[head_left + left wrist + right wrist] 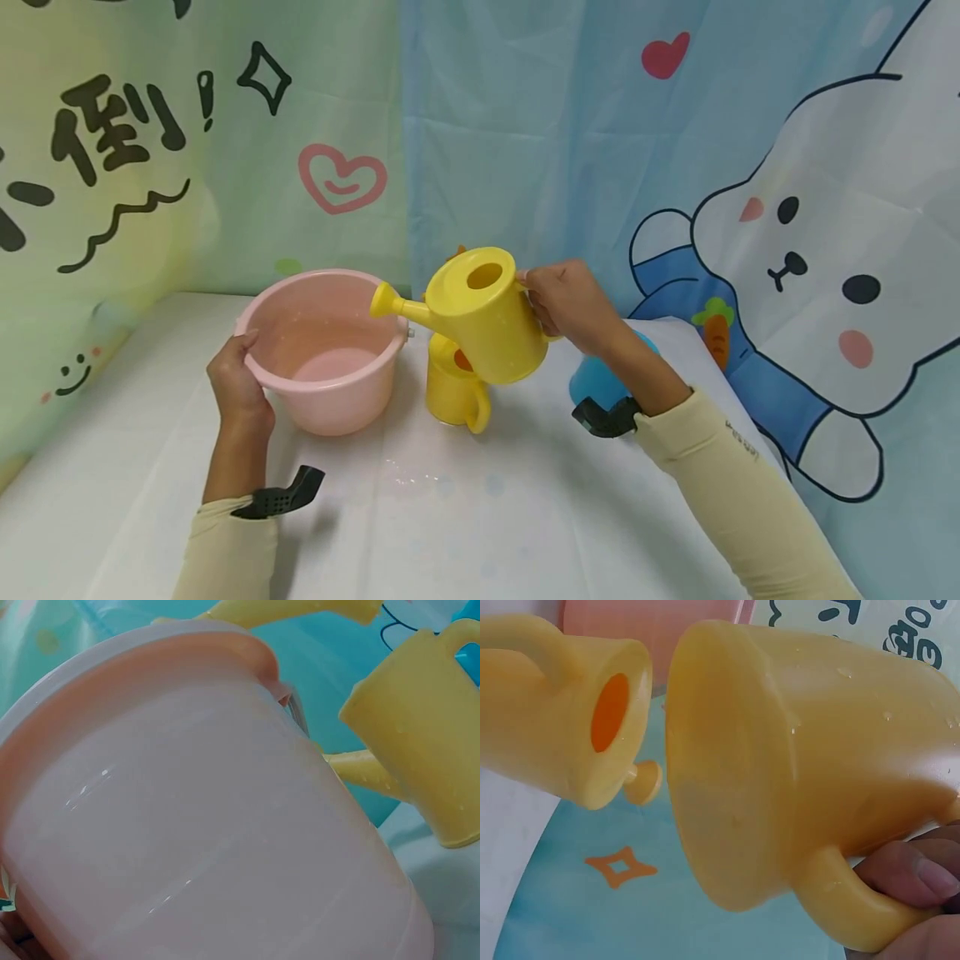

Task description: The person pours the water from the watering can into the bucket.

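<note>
My left hand (240,387) grips the left rim of a pink plastic basin (337,408), thumb over the edge. The basin's outer wall (195,795) fills most of the left wrist view. My right hand (567,304) holds a yellow watering can (495,342) up by its handle; in the right wrist view, fingers (915,877) curl round that handle. The can's spout reaches over the basin's right rim, and no stream shows from it. Droplets cling to its body (847,727). Below it, a second yellow watering can (446,392) stands beside the basin.
A blue rounded object (596,382) sits at the right, partly hidden behind my right forearm. Water drops (412,480) lie on the white tabletop (450,542) in front. A printed cloth backdrop (510,150) hangs close behind the table.
</note>
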The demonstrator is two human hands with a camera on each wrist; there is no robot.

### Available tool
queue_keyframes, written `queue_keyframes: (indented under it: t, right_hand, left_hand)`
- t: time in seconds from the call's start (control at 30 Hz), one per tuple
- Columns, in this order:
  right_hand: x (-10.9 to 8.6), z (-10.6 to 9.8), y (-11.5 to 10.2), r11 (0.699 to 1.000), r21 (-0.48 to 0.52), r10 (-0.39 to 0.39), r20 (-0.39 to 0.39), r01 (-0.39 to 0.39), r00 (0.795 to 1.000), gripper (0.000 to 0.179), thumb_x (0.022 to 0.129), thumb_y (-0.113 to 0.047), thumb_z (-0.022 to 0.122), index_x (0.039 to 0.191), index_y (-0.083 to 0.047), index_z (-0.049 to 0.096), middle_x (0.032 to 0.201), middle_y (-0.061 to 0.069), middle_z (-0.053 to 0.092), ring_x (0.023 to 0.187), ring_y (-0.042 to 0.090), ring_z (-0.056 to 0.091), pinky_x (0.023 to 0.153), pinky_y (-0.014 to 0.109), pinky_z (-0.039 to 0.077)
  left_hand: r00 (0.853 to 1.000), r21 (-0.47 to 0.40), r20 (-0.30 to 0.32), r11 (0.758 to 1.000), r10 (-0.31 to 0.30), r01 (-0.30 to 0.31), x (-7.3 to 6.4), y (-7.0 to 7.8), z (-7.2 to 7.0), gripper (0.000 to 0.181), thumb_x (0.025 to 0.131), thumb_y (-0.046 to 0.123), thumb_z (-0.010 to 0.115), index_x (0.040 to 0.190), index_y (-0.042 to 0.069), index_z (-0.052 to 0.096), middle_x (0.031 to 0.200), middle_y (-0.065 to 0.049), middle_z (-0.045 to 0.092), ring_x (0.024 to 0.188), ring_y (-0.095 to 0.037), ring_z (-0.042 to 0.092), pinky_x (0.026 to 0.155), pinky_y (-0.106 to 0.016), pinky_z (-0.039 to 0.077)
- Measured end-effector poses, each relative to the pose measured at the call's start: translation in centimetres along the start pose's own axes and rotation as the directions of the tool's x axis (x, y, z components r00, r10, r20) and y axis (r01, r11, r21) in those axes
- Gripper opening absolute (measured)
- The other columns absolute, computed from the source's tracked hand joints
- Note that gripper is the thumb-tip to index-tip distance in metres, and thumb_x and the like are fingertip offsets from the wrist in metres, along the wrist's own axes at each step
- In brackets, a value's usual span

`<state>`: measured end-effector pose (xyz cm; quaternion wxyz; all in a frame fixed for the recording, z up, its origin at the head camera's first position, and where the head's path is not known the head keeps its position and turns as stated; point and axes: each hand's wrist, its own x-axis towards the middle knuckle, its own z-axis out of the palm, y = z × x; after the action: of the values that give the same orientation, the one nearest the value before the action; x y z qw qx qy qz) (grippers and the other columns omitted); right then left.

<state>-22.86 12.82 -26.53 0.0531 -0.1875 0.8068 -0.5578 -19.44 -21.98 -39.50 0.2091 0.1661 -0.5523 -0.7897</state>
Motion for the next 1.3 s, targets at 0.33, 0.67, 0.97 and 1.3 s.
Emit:
queue_keyframes:
  t: [0.33,0.67,0.97,1.3]
  right_hand:
    - [0.7,-0.3,-1.0,1.000,-0.017,0.013,0.040,-0.012,0.999,0.045,0.096,-0.021,0.045,0.055,-0.007,0.034,0.050,0.004,0.028,0.043,0.017,0.024,0.043,0.027,0.025]
    - [1.4,0.0,-2.4,0.985,-0.170,0.041,0.058,-0.031,0.997,0.044,0.097,-0.025,0.045,0.059,-0.004,0.037,0.054,0.005,0.032,0.046,0.020,0.033,0.048,0.029,0.036]
    - [1.9,-0.2,-3.7,0.977,-0.212,0.022,0.080,-0.004,0.997,0.045,0.098,-0.025,0.045,0.059,-0.005,0.037,0.054,0.005,0.031,0.046,0.020,0.031,0.047,0.030,0.034]
    - [2.2,0.1,-4.4,0.971,-0.239,0.010,0.098,0.014,0.995,0.044,0.098,-0.024,0.045,0.059,-0.006,0.038,0.054,0.005,0.032,0.046,0.019,0.035,0.047,0.029,0.036]
  left_hand:
    - [1.000,-0.010,0.014,1.000,-0.001,0.001,0.0,-0.1,0.1,0.053,0.097,0.028,0.036,0.146,0.010,0.044,0.146,0.000,0.044,0.129,-0.017,0.039,0.110,-0.032,0.026]
    - [1.000,0.011,-0.002,1.000,-0.001,0.001,-0.1,0.1,0.1,0.052,0.097,0.030,0.038,0.144,0.009,0.047,0.144,-0.001,0.046,0.128,-0.017,0.040,0.110,-0.032,0.026]
    - [1.000,-0.002,0.010,1.000,0.002,-0.002,-0.2,0.0,0.1,0.052,0.098,0.029,0.037,0.145,0.009,0.045,0.145,-0.002,0.045,0.129,-0.018,0.040,0.111,-0.032,0.026]
    - [1.000,-0.014,0.014,1.000,0.001,-0.001,-0.2,0.0,0.0,0.053,0.097,0.030,0.038,0.145,0.010,0.044,0.147,0.000,0.043,0.131,-0.016,0.037,0.111,-0.031,0.023]
